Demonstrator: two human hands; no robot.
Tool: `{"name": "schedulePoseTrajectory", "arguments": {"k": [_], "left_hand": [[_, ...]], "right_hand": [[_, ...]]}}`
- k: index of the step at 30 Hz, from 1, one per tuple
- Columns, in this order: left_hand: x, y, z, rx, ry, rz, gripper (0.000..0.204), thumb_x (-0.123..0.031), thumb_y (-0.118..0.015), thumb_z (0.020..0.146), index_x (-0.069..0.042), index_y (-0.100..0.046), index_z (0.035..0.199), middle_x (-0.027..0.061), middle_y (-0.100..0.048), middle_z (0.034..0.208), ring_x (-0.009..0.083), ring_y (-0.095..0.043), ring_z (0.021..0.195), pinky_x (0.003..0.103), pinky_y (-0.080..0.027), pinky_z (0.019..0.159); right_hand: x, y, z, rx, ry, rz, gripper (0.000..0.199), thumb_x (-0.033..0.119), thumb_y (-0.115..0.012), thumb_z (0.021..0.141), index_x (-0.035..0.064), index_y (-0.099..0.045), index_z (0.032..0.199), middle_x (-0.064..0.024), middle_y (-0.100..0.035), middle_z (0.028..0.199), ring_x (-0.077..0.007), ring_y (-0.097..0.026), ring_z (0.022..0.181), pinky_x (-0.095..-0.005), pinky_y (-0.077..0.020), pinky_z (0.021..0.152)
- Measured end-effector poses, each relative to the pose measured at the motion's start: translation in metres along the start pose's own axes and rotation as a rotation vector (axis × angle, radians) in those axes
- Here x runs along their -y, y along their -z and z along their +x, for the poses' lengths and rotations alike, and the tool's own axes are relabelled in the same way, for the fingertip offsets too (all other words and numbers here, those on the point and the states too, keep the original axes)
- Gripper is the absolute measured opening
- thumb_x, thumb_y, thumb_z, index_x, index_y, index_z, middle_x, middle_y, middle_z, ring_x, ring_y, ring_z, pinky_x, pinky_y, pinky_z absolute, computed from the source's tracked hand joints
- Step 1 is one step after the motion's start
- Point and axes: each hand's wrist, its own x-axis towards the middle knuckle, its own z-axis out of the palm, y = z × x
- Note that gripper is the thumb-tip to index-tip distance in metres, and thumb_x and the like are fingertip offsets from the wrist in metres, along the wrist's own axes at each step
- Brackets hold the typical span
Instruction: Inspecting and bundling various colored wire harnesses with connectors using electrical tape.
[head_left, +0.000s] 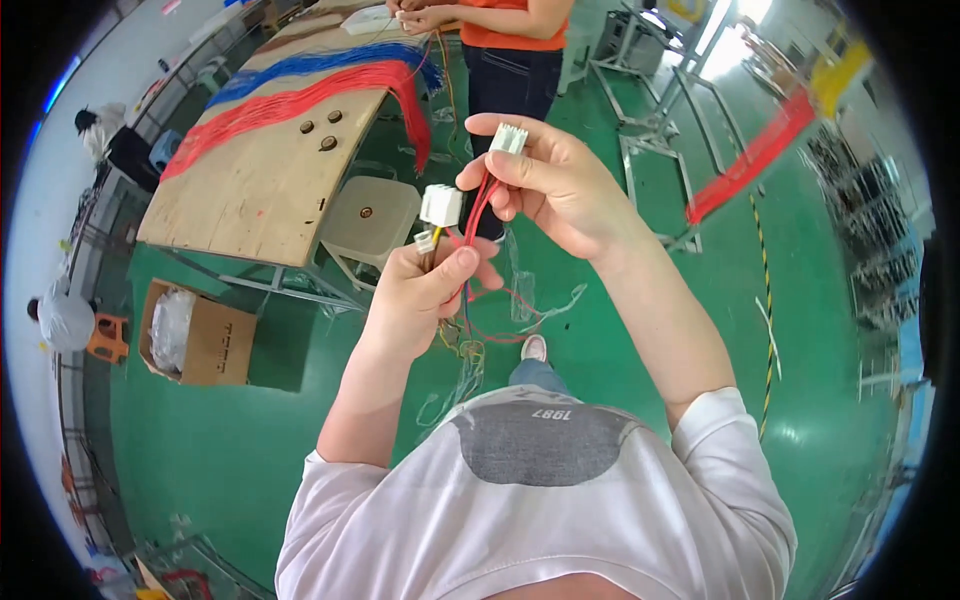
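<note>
My right hand (555,180) pinches a white plastic wire connector (508,139) between thumb and fingers, held up in front of me. Red wires (480,207) run down from that connector to my left hand (420,292), whose fingers are closed round the wire bundle. Just above the left fingers stand a larger white connector (441,205) and a smaller white one (425,241), with yellow and dark wires below them. More of the harness, in red, blue and yellow wires (462,345), dangles beneath the left hand toward the floor.
A wooden table (260,215) at the left bears bundles of red wires (290,105) and blue wires (300,72). Beside it are a stool (385,205) and a cardboard box (220,345) with plastic bags. A person in orange (515,25) works beyond. Metal frames (655,150) stand at right.
</note>
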Motion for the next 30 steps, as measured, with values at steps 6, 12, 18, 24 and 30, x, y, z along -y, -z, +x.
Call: {"name": "schedulePoseTrajectory", "arguments": {"k": [6, 12, 18, 24, 30], "left_hand": [[0.000, -0.009, 0.077, -0.395, -0.108, 0.026, 0.021, -0.018, -0.053, 0.083, 0.004, -0.057, 0.083, 0.0026, -0.050, 0.057, 0.0017, -0.028, 0.041, 0.017, -0.020, 0.037], [0.011, 0.007, 0.145, -0.641, -0.073, 0.052, 0.017, -0.017, -0.056, 0.080, -0.001, -0.061, 0.082, 0.0004, -0.053, 0.058, 0.0007, -0.032, 0.043, 0.016, -0.022, 0.039], [0.016, 0.056, 0.228, -0.643, -0.045, -0.279, 0.021, -0.020, -0.052, 0.083, 0.000, -0.059, 0.083, 0.0020, -0.053, 0.059, 0.0008, -0.030, 0.042, 0.016, -0.021, 0.038], [0.001, 0.093, 0.301, -0.624, 0.065, -0.385, 0.024, -0.022, -0.050, 0.085, 0.000, -0.057, 0.084, 0.0028, -0.053, 0.060, 0.0010, -0.030, 0.041, 0.017, -0.021, 0.037], [-0.004, 0.114, 0.355, -0.619, 0.115, -0.397, 0.021, -0.022, -0.051, 0.084, -0.001, -0.056, 0.081, 0.0020, -0.052, 0.060, 0.0016, -0.031, 0.042, 0.016, -0.022, 0.038]], "right_hand": [[-0.014, 0.064, 0.079, 0.033, -0.217, 0.216, 0.029, 0.023, -0.046, 0.086, 0.0016, -0.046, 0.105, -0.0098, -0.057, 0.086, -0.0105, -0.053, 0.063, -0.0221, -0.0435, 0.056], [-0.035, 0.080, 0.158, 0.051, -0.197, 0.010, 0.013, 0.015, -0.057, 0.079, 0.0022, -0.057, 0.079, 0.0024, -0.052, 0.062, -0.0033, -0.041, 0.052, -0.0157, -0.0300, 0.046], [-0.052, 0.127, 0.243, 0.032, -0.347, -0.095, 0.015, 0.014, -0.053, 0.082, 0.0019, -0.060, 0.086, 0.0016, -0.056, 0.068, -0.0015, -0.043, 0.054, -0.0150, -0.0342, 0.049], [-0.059, 0.159, 0.320, -0.015, -0.364, -0.260, 0.018, 0.017, -0.051, 0.084, 0.0016, -0.060, 0.085, 0.0023, -0.055, 0.065, -0.0014, -0.044, 0.055, -0.0153, -0.0353, 0.050], [-0.061, 0.182, 0.365, -0.091, -0.369, -0.309, 0.019, 0.018, -0.050, 0.084, 0.0019, -0.061, 0.084, 0.0024, -0.053, 0.062, -0.0021, -0.044, 0.055, -0.0157, -0.0351, 0.050]]}}
